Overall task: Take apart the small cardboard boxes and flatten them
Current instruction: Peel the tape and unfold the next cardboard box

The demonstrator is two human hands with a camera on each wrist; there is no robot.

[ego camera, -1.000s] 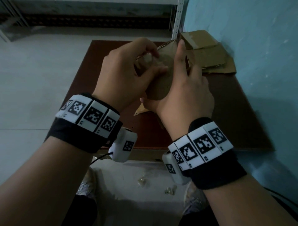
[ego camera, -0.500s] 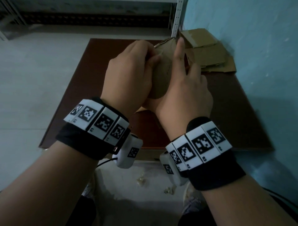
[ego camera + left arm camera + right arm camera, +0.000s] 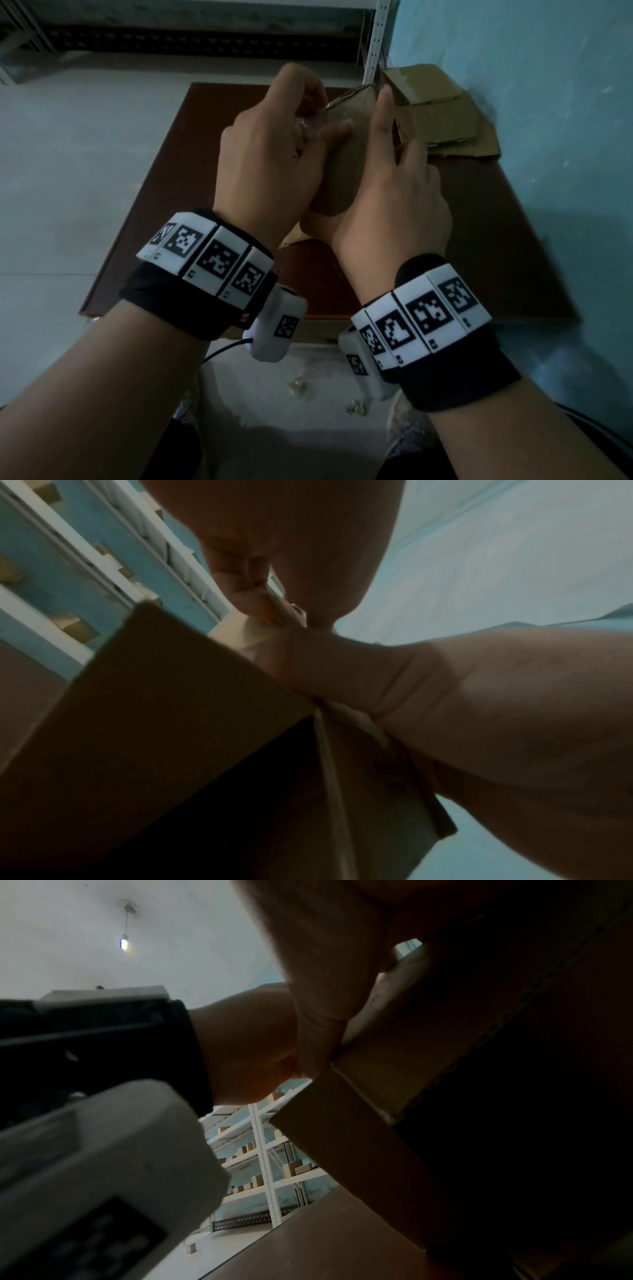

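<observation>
I hold a small brown cardboard box (image 3: 342, 168) above the dark brown table (image 3: 191, 178). My left hand (image 3: 310, 113) is at the box's upper left. Its curled fingers pinch a pale strip of tape (image 3: 274, 607) that runs down to the box (image 3: 171, 710). My right hand (image 3: 388, 144) grips the box from the right, with the index finger (image 3: 382, 113) straight up along its side and the thumb under the box. In the right wrist view the box (image 3: 377, 1150) fills the right side. The hands hide most of the box.
A pile of flattened cardboard (image 3: 442, 116) lies at the table's far right corner against the blue wall (image 3: 548, 137). A white shelf post (image 3: 373, 51) stands behind it. Small scraps (image 3: 298, 383) lie on the floor by my feet.
My left hand's fingers have lifted from the box's top, up and to the far side, still pinching the tape. The right hand keeps its hold on the box.
</observation>
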